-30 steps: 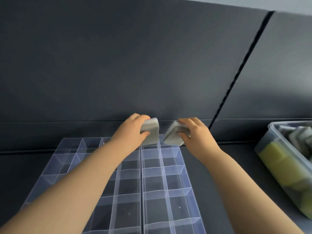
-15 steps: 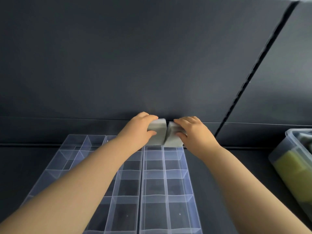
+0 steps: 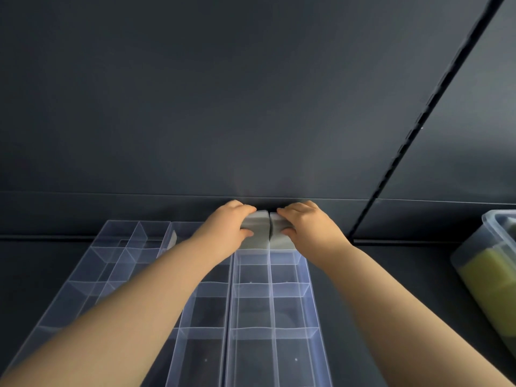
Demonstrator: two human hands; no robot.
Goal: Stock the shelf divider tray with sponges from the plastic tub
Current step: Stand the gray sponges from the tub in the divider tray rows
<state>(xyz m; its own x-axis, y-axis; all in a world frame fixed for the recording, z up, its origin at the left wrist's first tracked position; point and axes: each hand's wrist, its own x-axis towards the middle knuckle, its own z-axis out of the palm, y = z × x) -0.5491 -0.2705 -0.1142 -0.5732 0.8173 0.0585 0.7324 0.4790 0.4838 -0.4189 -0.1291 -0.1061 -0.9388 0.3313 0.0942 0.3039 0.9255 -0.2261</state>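
Left hand, right hand each pinch grey foam block sponge at clear plastic divider tray's rear cells; risk: sponge snags partition, jams.

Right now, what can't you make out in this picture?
Head view only:
- How deep the left grey sponge and right grey sponge sit in the back cells: the left hand and right hand cover them.
- Plastic tub contents: cut off by the right edge.
- Divider tray near end: cut off by the bottom edge; the left forearm hides some cells.
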